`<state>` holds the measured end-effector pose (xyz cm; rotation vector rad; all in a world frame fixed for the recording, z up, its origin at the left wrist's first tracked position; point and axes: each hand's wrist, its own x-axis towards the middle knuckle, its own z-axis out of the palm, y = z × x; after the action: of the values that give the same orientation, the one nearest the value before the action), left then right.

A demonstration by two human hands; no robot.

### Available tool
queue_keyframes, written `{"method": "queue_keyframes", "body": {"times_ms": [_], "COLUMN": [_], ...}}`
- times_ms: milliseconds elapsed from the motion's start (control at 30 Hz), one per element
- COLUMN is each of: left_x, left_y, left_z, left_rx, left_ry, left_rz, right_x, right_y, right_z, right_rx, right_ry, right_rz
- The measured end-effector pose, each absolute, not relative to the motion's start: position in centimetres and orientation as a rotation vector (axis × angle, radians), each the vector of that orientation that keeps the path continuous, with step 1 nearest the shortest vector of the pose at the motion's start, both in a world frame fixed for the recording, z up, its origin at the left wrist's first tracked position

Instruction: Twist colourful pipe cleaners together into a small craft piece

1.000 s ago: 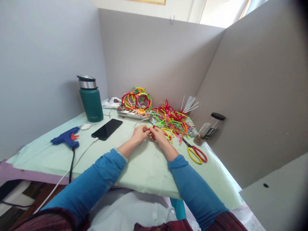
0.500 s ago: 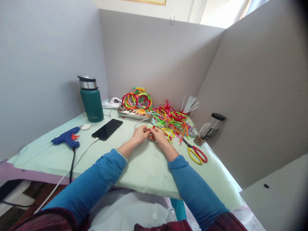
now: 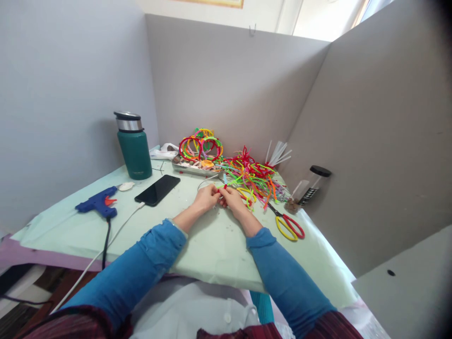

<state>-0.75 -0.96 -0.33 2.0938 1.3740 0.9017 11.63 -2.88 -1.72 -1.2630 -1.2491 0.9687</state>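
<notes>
Fingertips of my left hand (image 3: pixel 207 197) and my right hand (image 3: pixel 231 197) meet above the middle of the table, both closed in a pinch. Between them shows a small bit of red pipe cleaner (image 3: pixel 225 187); most of it is hidden by the fingers. Just beyond my right hand spreads a tangled heap of coloured pipe cleaners (image 3: pixel 252 172). To the right of that hand lie scissors (image 3: pixel 287 226) with one yellow and one red handle. More yellow and red handles (image 3: pixel 247 194) show partly behind my right hand.
On the left are a blue glue gun (image 3: pixel 99 202), a phone (image 3: pixel 157 189) on a white cable, and a green bottle (image 3: pixel 134 153). A metal tray (image 3: pixel 197 170) with pipe-cleaner rings (image 3: pixel 201 148) stands at the back. A clear jar (image 3: pixel 310 186) leans at right. Grey panels enclose the table.
Almost nothing differs. My fingers have shifted very slightly around the red pipe cleaner; the arms and the things on the table stay put.
</notes>
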Motion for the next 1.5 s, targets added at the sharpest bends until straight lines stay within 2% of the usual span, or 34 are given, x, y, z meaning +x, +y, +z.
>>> {"method": "queue_keyframes", "body": {"times_ms": [767,1500], "left_x": [-0.8,-0.65], "left_y": [-0.79,-1.55], "left_z": [-0.4,0.3], "left_rx": [2.048,1.852], "left_ry": [1.305,1.253], "left_rz": [1.003,0.91], "right_x": [11.58,11.62], "right_y": [-3.15,-3.11], "right_z": [-1.44,-1.44], "right_rx": [-1.223,-1.209], "right_ry": [-1.237,-1.239], "right_rz": [0.991,1.014]}}
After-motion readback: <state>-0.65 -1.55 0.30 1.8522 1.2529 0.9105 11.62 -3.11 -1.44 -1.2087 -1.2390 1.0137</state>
